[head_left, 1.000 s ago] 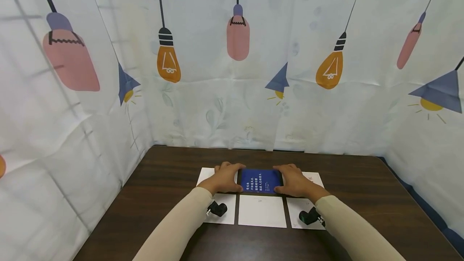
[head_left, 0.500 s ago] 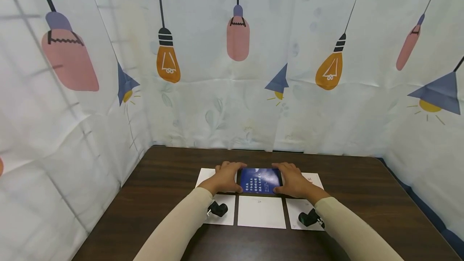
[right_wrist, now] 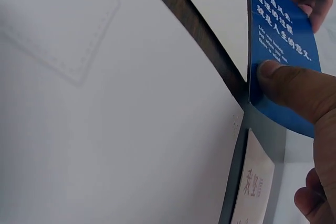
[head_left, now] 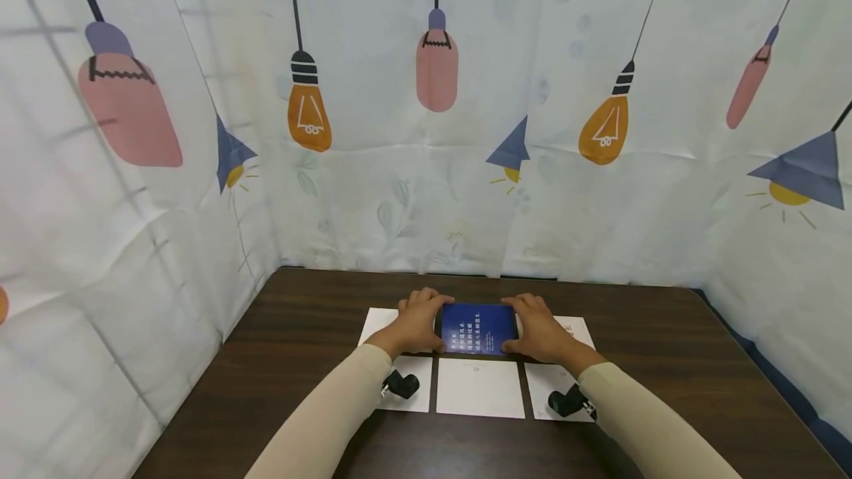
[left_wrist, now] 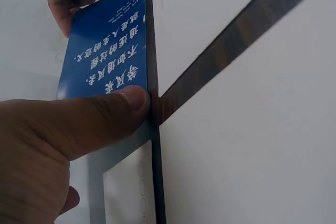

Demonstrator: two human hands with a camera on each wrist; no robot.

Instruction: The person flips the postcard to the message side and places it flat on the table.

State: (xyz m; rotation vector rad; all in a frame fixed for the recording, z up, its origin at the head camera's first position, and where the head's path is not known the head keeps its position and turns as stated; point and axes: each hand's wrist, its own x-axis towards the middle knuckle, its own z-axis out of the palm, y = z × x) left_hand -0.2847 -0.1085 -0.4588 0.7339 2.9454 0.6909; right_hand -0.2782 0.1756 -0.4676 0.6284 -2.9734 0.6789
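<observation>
A blue postcard (head_left: 478, 329) with white lettering lies between both hands in the back row, middle column. My left hand (head_left: 414, 324) grips its left side, thumb (left_wrist: 123, 106) at the near corner and fingers reaching to the far edge. On the opposite side my right hand (head_left: 541, 333) holds it the same way, its thumb (right_wrist: 283, 80) on the near corner. The postcard's face is towards the head camera, and its far edge looks slightly raised. Just in front of it sits a blank white card (head_left: 481, 388).
White cards flank the postcard, one at back left (head_left: 379, 318) and one with red writing at back right (head_left: 576, 327). Two more, front left (head_left: 418, 374) and front right (head_left: 546, 383), lie partly under the wrists. Dark wooden table (head_left: 319, 316); a printed white curtain (head_left: 399, 205) stands behind.
The postcard's far edge has risen a little, with the fingers of both hands moving up and away along with it. A glare seen on its face half a second ago has gone.
</observation>
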